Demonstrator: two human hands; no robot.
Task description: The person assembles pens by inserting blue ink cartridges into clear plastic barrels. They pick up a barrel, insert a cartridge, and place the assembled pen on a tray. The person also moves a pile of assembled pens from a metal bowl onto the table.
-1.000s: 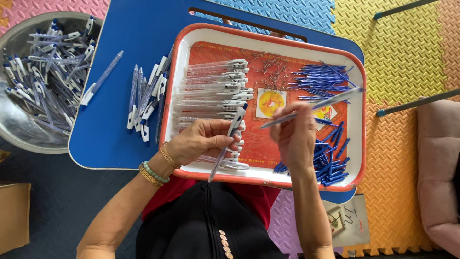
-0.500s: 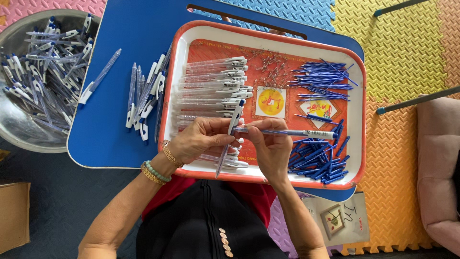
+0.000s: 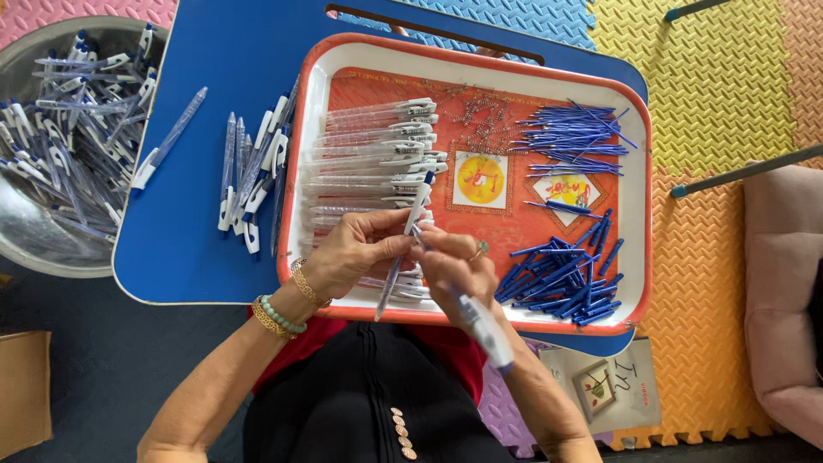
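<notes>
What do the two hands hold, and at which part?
Left hand pinches a clear pen barrel at mid-length; right hand meets its middle, second pen beneath.

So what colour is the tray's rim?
Orange-red, seen in the head view: tray.

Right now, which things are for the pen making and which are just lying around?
In use:
left hand holding a clear pen barrel
right hand holding a white pen part
blue refills
tiny springs
red tray

Lying about:
cardboard box
booklet
pink cushion
</notes>
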